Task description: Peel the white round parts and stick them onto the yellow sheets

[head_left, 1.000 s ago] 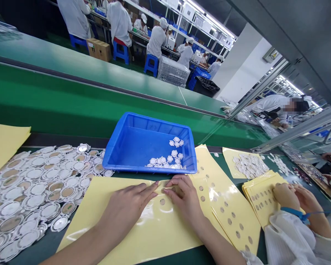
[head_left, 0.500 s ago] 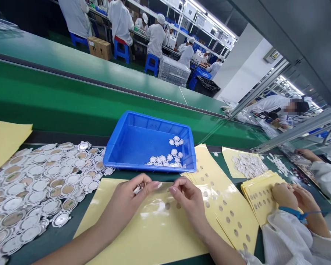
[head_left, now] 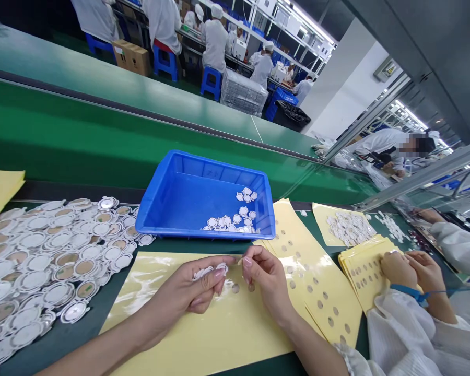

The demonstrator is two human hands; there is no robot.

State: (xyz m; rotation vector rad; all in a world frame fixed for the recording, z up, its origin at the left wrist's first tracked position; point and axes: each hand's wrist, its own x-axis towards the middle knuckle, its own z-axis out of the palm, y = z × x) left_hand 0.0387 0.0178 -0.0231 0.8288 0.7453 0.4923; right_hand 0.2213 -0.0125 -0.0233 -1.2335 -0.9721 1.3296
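Observation:
My left hand (head_left: 180, 297) is closed around several small white round parts (head_left: 221, 268), which show between thumb and fingers. Close beside it, my right hand (head_left: 268, 279) is in a pinch; a tiny pale bit shows at its fingertips, too small to name. Both hands are over a glossy yellow sheet (head_left: 152, 324), where a couple of grey round dots (head_left: 235, 288) lie under my fingers. Beyond them stands a blue bin (head_left: 172, 232) with small white round parts (head_left: 229, 225) inside. To the left spreads a heap of larger white-rimmed discs (head_left: 35, 261).
More yellow sheets with grey dots (head_left: 317, 282) lie at the right. Farther right, a co-worker's hands (head_left: 403, 271) rest over a stack of dotted yellow sheets (head_left: 360, 261). Small white parts (head_left: 350, 228) are piled behind. A green partition (head_left: 82, 136) runs along the back.
My left hand has turned and its fingers have shifted, so more of the white parts now show. My right hand stays pinched near the same spot. The whole view has moved slightly.

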